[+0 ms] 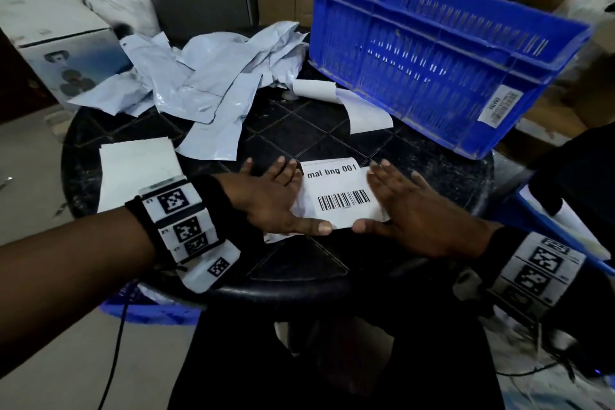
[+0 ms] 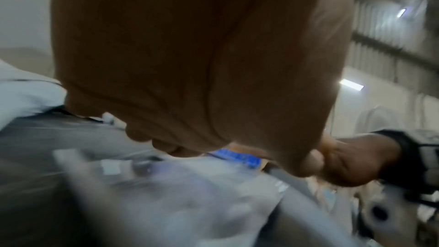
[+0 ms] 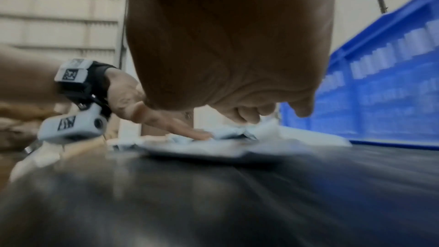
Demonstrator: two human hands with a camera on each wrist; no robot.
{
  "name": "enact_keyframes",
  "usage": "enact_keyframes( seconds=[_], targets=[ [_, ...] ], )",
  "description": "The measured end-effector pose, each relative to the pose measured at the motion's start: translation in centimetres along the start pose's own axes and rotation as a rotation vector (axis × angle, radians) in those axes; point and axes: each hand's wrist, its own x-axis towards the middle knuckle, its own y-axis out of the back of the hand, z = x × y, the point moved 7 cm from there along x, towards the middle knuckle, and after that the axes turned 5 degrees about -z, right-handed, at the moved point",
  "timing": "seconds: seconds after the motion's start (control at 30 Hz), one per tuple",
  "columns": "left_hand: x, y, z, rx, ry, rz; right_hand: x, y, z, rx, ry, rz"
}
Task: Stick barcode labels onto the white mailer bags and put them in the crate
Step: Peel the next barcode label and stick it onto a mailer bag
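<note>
Left hand (image 1: pixel 273 196) and right hand (image 1: pixel 409 206), fingers straight, press flat on either side of a barcode label (image 1: pixel 339 191) reading "mal bng 001", on a white mailer bag (image 1: pixel 372 213) at the near counter (image 1: pixel 299 263) edge. Loose mailer bags (image 1: pixel 199 83) heaped far left. Blue crate (image 1: pixel 432 53) far right, tilted.

Both hands (image 1: pixel 336 210) cover the labelled mailer bag's (image 1: pixel 342 210) side edges.
</note>
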Motion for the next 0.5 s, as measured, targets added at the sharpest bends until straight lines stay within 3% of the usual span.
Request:
enact_keyframes(
  seconds=[0.1, 0.23, 0.3, 0.37, 0.5],
  targets=[
    [0.2, 1.4, 1.1, -0.011, 0.008, 0.068, 1.1, 0.9, -2.1, 0.014, 0.077, 0.103],
    [1.3, 3.7, -1.0, -0.273, 0.057, 0.312, 3.3, 2.4, 0.9, 0.332, -0.029, 0.214],
    [1.7, 3.8, -2.0, -0.266, 0.080, 0.414, 4.2, 3.4, 3.6, 0.399, -0.115, 0.216],
    [2.1, 3.3, -2.4, -0.248, 0.085, 0.433, 5.0, 3.7, 5.4, 0.489, -0.173, 0.189],
    [1.4, 3.5, -2.2, -0.291, 0.041, 0.528, 6.0, 3.8, 5.6, 0.613, -0.105, 0.177]
  ],
)
